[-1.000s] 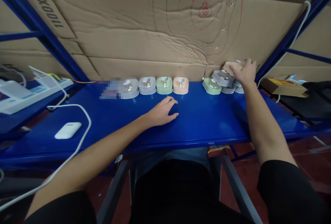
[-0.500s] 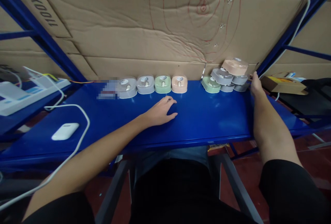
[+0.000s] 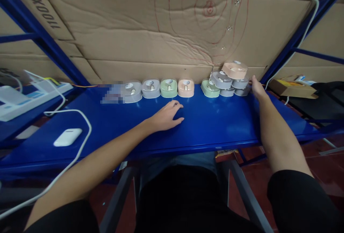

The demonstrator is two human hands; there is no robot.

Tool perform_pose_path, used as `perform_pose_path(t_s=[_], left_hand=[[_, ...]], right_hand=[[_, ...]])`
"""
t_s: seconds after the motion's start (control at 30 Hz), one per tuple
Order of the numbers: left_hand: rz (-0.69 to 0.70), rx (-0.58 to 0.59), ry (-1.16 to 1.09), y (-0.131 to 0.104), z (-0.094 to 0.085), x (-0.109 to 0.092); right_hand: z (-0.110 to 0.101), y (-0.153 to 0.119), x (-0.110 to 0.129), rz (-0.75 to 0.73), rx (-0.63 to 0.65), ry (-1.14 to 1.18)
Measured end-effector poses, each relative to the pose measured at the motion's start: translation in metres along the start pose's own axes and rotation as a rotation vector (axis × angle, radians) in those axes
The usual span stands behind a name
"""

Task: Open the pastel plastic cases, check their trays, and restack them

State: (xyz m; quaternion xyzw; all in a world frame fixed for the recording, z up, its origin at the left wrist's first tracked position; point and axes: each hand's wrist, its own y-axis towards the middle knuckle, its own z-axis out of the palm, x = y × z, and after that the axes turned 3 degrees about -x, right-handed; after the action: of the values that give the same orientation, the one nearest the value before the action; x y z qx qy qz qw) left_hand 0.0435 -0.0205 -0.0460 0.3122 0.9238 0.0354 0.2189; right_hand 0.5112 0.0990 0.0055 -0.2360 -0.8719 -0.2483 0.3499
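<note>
My left hand [image 3: 167,117] rests on the blue shelf [image 3: 212,125], fingers loosely apart and holding nothing. Just beyond it stands a row of rounded boxes with clear lids: two grey ones, with a green box [image 3: 168,88] and a peach box [image 3: 186,88] at the right end. Farther right is a pyramid-like stack of similar boxes. A peach box [image 3: 234,70] tops it, grey boxes [image 3: 221,80] lie beneath, and a green box [image 3: 210,89] sits at lower left. My right hand [image 3: 257,87], fingers stretched out, is against the stack's right side; its fingertips are partly hidden.
A white earbud case [image 3: 67,137] and a white cable [image 3: 87,125] lie at left, near a white power strip [image 3: 34,98]. Cardboard [image 3: 129,21] walls the back. Blue frame posts stand at both sides. An open carton [image 3: 292,89] sits beyond the right post.
My right hand has moved left, and the whole stack has slid left with it, closer to the row. My left hand and the row have stayed put.
</note>
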Motion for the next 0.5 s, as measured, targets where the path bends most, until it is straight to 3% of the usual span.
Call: perform_pose_path(t_s=[0.07, 0.13, 0.27, 0.33, 0.37, 0.43, 0.5], left_hand=[[0.003, -0.005, -0.006, 0.0, 0.0, 0.0], [0.005, -0.006, -0.014, 0.0, 0.0, 0.0], [0.018, -0.016, -0.019, 0.0, 0.001, 0.002], [0.023, -0.03, -0.023, 0.0, 0.001, 0.003], [0.024, -0.034, -0.025, 0.0, 0.002, 0.003], [0.023, -0.033, -0.026, 0.0, 0.002, 0.003], [0.023, -0.034, -0.026, 0.0, 0.002, 0.003]], right_hand=[[0.001, -0.001, 0.003, -0.015, 0.038, -0.004], [0.0, 0.0, 0.007, -0.032, -0.005, -0.042], [-0.005, -0.005, 0.022, -0.065, -0.299, -0.132], [-0.003, -0.017, 0.034, -0.187, -0.42, -0.162], [0.002, -0.028, 0.042, -0.316, -0.451, -0.176], [0.019, -0.056, 0.059, -0.642, -0.312, -0.189], [0.047, -0.089, 0.078, -0.913, -0.093, -0.164]])
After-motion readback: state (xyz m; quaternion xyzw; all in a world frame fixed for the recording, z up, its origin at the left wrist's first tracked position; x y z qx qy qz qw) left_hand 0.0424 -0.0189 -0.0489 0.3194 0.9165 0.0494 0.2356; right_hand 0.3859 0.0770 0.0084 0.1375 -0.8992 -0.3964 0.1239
